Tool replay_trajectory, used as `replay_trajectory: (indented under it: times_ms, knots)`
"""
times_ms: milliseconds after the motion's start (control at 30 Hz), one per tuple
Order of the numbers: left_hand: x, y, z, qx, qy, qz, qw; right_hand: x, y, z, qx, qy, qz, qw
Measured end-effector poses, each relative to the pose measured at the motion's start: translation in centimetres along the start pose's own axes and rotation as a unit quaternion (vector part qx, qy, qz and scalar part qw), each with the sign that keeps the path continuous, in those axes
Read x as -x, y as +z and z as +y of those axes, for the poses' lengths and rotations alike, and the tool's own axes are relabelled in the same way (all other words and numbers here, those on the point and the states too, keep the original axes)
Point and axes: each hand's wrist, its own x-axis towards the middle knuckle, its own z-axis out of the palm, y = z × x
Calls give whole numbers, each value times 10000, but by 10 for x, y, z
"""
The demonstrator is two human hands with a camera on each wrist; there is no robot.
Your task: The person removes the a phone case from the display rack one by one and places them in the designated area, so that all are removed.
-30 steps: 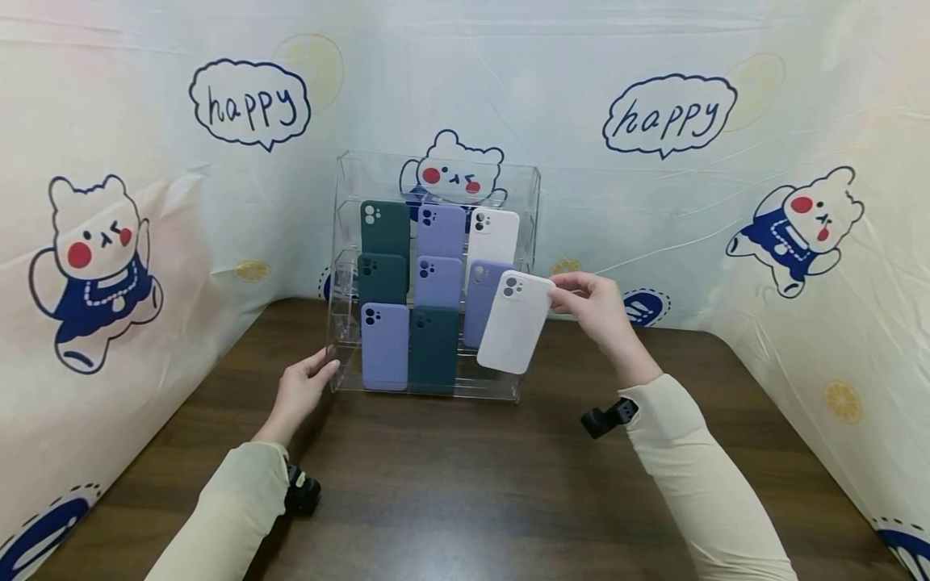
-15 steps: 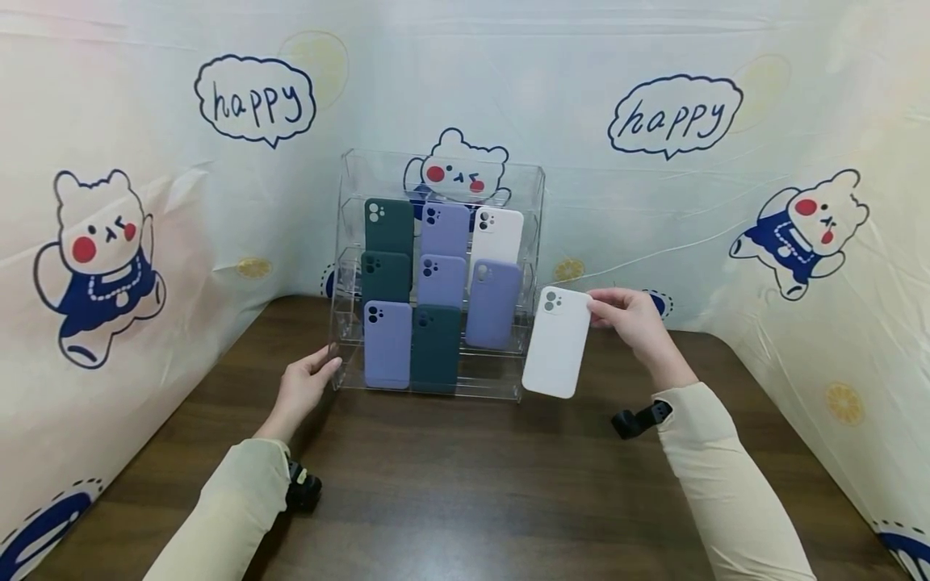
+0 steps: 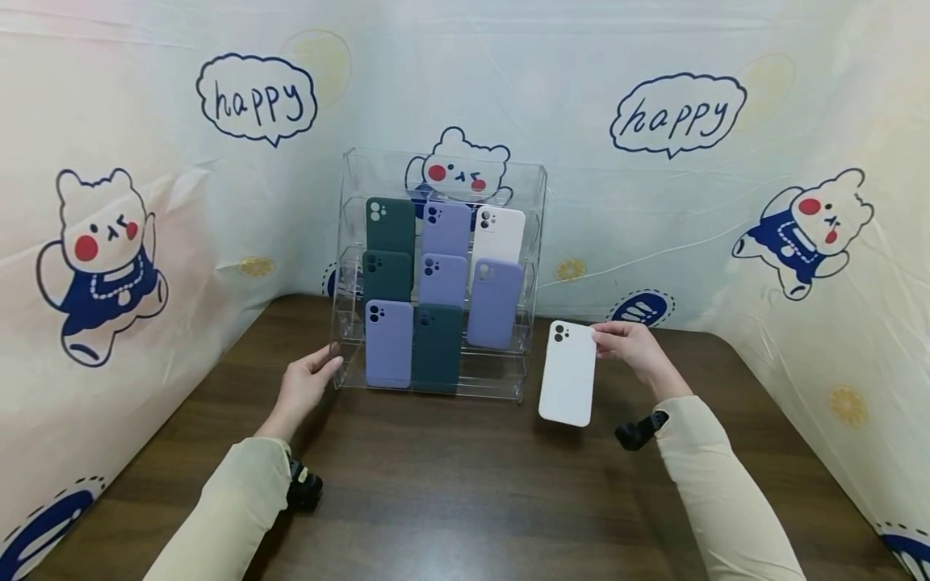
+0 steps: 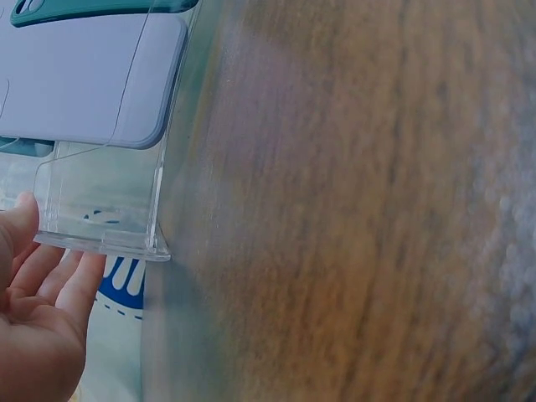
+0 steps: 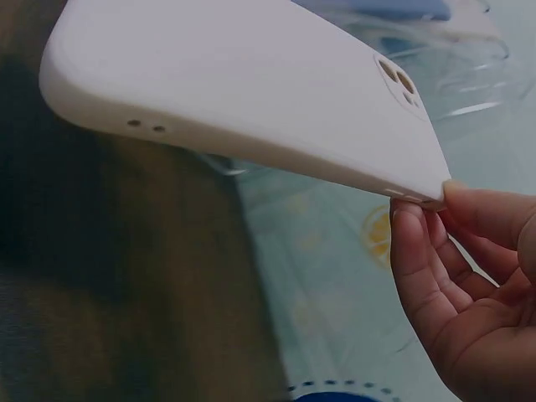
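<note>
My right hand (image 3: 638,353) pinches a white phone case (image 3: 568,375) by its upper right corner. The case hangs nearly upright above the table, to the right of a clear display rack (image 3: 490,378). In the right wrist view, thumb and fingertips meet at the corner near the camera holes of the white case (image 5: 243,92). My left hand (image 3: 303,389) holds the rack's lower left side. The left wrist view shows the thumb and fingers of that hand (image 4: 46,310) on either side of the clear panel (image 4: 100,243).
Tiered in the rack are green cases (image 3: 437,349), purple cases (image 3: 494,305) and another white case (image 3: 501,234). The front row's right slot holds no case. Brown table (image 3: 450,484) lies in front; a printed cloth (image 3: 465,73) hangs behind and at both sides.
My right hand has carried the white case away from the rack's front, rightward and down, and the case hangs straighter. My left hand stays on the rack.
</note>
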Motion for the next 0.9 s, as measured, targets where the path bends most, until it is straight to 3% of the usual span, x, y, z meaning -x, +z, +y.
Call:
replay_trajectory:
  times_ms: [400, 900]
  knots:
    - [1, -1, 2, -61, 67, -15, 10000, -12, 14, 35, -67, 536, -245, 9982]
    - [3, -1, 5, 22, -18, -113, 9999, -22, 28, 53, -117, 990, -358, 9944]
